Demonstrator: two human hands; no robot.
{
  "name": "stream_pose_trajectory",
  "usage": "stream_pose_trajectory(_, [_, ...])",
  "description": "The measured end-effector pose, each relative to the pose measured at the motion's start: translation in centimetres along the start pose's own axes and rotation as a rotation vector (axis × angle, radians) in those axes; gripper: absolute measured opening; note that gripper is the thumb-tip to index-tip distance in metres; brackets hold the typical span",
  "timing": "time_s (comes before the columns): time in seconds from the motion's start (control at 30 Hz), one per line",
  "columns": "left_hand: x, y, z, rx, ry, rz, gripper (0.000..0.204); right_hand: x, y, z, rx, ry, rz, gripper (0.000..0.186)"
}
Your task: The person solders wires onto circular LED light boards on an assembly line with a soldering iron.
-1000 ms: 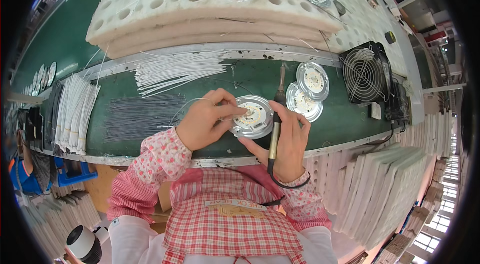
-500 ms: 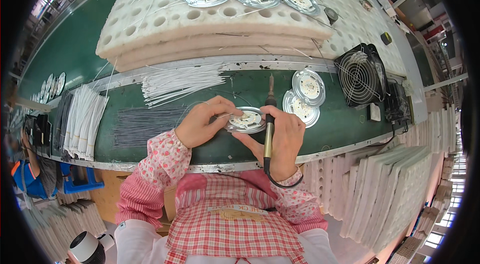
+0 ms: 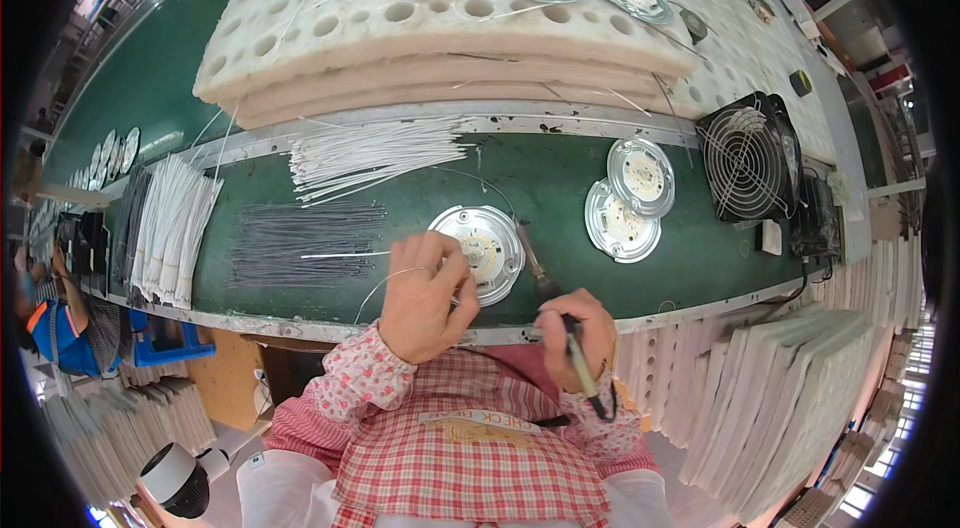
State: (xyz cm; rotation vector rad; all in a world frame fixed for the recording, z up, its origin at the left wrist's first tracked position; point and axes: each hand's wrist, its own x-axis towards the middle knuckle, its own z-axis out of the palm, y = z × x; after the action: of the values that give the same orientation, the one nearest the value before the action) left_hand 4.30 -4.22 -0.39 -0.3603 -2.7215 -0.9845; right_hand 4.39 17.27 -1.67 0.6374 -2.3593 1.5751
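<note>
A round silver lamp disc [image 3: 482,248] with a pale centre lies on the green bench [image 3: 540,188] in front of me. My left hand [image 3: 420,293] rests on the disc's near left edge, pinching a thin white wire that loops off to the left. My right hand [image 3: 575,338] grips a dark soldering iron [image 3: 555,313] like a pen, its tip pointing up beside the disc's right edge, not touching it.
Two more silver discs [image 3: 630,198] lie overlapped to the right, next to a black fan [image 3: 750,160]. Bundles of white wires [image 3: 370,153] and black wires [image 3: 305,243] lie to the left. White foam trays [image 3: 440,38] behind carry several discs.
My right hand has drawn back toward me with the soldering iron, away from the disc. My left hand has slid to the disc's near left edge, uncovering most of it.
</note>
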Motion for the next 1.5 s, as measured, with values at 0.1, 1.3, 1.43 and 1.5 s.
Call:
stream_pose_trajectory(0.1, [-0.3, -0.1, 1.4, -0.021, 0.0, -0.02, 0.011, -0.2, 0.6, -1.8, 0.207, -0.137, 0.202, 0.017])
stream_pose_trajectory(1.3, [1.3, -1.3, 0.7, -0.154, -0.009, -0.211, 0.012, 0.2, 0.2, -1.1, 0.292, -0.187, 0.415, 0.013])
stream_pose_trajectory(1.43, [1.4, -1.3, 0.8, -0.131, 0.012, -0.162, 0.01, -0.9, 0.3, -0.9, 0.25, -0.175, 0.338, 0.013])
stream_pose_trajectory(1.5, [1.5, -1.3, 0.7, -0.124, 0.014, -0.154, 0.01, -1.4, 0.0, -0.7, 0.294, -0.031, 0.338, 0.018])
